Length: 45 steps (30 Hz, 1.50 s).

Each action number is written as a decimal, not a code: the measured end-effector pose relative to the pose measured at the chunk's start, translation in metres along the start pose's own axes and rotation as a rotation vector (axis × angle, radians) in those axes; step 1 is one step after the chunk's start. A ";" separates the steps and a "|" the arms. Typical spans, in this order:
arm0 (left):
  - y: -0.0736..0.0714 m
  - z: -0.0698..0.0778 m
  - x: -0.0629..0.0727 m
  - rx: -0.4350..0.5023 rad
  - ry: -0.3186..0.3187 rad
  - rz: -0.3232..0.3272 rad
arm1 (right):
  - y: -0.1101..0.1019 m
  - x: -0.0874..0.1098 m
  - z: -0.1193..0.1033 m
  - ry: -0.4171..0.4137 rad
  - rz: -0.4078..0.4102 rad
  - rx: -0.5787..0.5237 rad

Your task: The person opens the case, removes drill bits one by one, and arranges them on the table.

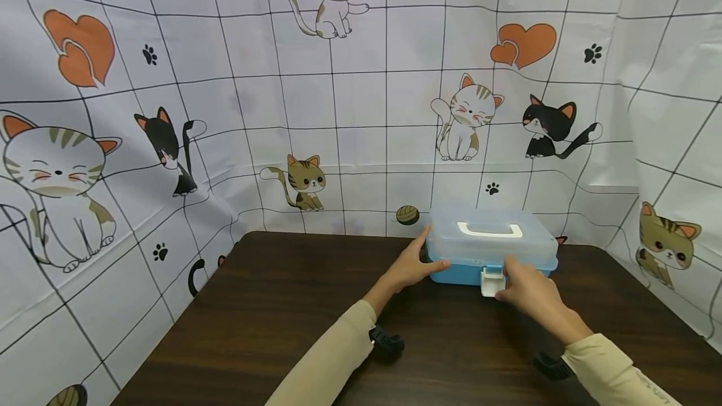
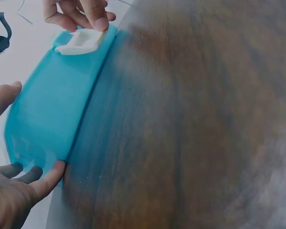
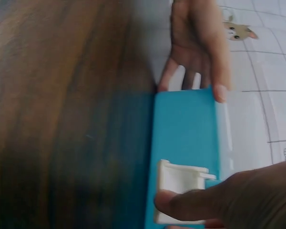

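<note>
Here, right hand [image 1: 533,296] on latch [image 1: 492,282]

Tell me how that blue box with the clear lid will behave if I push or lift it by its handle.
The blue box looks like rigid plastic, so it should hold its shape. It sits low and flat on the smooth dark table, so it would probably slide, not tip. The right hand is at the white latch; if unlatched, lifting by the handle may raise only the lid.

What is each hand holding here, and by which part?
Left hand steadies the box at its left end; right hand pinches its white latch.
</note>
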State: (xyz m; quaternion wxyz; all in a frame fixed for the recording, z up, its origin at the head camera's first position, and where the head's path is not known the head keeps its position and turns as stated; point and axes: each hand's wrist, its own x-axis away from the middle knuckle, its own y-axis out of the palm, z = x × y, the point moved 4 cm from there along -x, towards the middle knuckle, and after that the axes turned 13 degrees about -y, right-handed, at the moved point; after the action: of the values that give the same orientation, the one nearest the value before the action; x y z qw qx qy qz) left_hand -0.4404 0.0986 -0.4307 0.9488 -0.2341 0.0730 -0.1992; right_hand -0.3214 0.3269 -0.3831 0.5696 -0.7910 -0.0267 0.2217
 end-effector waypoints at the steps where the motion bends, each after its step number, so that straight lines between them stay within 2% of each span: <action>1: 0.000 0.000 0.000 -0.002 0.000 0.000 | 0.002 0.000 0.000 0.004 0.014 0.011; 5: 0.000 -0.001 0.001 -0.008 -0.004 0.003 | 0.010 0.002 0.000 0.019 0.071 0.046; 9: 0.001 -0.002 0.001 -0.011 -0.008 0.005 | 0.014 0.005 -0.001 0.040 0.099 0.028; 14: 0.000 -0.001 -0.001 -0.012 -0.004 0.007 | 0.016 0.009 0.001 0.082 0.129 -0.054; 19: -0.001 -0.001 -0.001 -0.019 -0.002 0.011 | 0.022 0.010 0.003 0.095 0.192 -0.189; 23: -0.001 -0.001 -0.001 -0.019 -0.002 0.011 | 0.026 0.010 0.007 0.148 0.234 -0.286; 30: -0.001 -0.001 0.000 -0.022 0.007 0.010 | 0.022 0.008 0.012 0.286 0.190 -0.436; 39: -0.001 0.000 -0.001 -0.022 0.008 0.007 | 0.014 0.011 0.014 0.325 0.171 -0.605; 45: -0.002 0.000 0.000 -0.014 0.016 0.000 | 0.018 0.010 0.021 0.381 0.174 -0.800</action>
State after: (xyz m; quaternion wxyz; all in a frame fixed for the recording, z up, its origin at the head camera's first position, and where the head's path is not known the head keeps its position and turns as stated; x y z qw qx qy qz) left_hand -0.4410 0.0972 -0.4301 0.9465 -0.2389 0.0821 -0.2007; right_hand -0.3246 0.3421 -0.4084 0.1931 -0.9750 0.0616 0.0914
